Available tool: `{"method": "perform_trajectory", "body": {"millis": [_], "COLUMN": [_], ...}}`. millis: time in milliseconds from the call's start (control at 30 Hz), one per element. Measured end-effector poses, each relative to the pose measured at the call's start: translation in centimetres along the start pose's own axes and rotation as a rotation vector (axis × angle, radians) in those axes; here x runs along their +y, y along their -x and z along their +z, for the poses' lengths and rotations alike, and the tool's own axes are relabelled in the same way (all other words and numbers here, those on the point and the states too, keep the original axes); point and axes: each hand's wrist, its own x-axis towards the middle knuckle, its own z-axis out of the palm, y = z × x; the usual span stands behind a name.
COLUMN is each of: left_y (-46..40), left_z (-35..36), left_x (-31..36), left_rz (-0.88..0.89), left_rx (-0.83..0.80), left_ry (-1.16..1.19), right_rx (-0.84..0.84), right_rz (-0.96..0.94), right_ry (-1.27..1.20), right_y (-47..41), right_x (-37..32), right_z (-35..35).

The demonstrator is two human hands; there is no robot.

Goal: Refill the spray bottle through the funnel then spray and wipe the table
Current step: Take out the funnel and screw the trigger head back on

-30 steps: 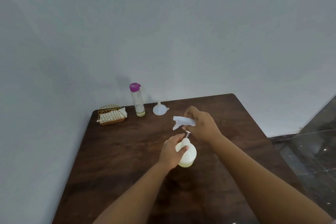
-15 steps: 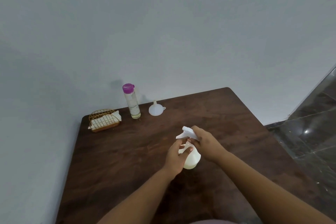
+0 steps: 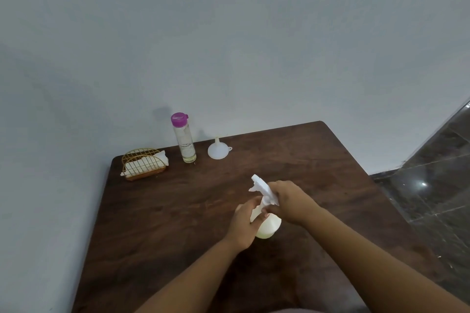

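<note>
At mid-counter [image 3: 152, 223] we grip the spray bottle [image 3: 268, 226] — left hand [image 3: 245, 223] curled round its body, right hand [image 3: 291, 202] clasping the white trigger head [image 3: 262, 187] — no label readable.

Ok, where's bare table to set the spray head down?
Bare wood lies right of the funnel toward the table edge, and left of the spray bottle, below the napkin holder. The back-left corner is crowded.
</note>
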Motion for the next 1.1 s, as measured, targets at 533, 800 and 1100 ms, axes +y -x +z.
{"method": "perform_trajectory", "body": {"millis": [533, 800, 1100], "left_y": [0.0, -0.3, -0.3], "left_z": [-0.3, -0.5, -0.8], "left_x": [0.4, 0.1, 0.0], "left_rz": [0.044, 0.027, 0.084], "left_rx": [0.004, -0.039, -0.026], "left_ry": [-0.102, -0.089, -0.104], "right_rx": [0.232, 0.241, 0.507], "right_rz": [-0.043, -0.112, 0.049], "right_ry": [-0.55, -0.568, -0.402], "right_y": [2.4, 2.0, 1.8], "right_x": [2.3, 1.5, 0.9], "right_z": [2.8, 2.2, 5.0]}}
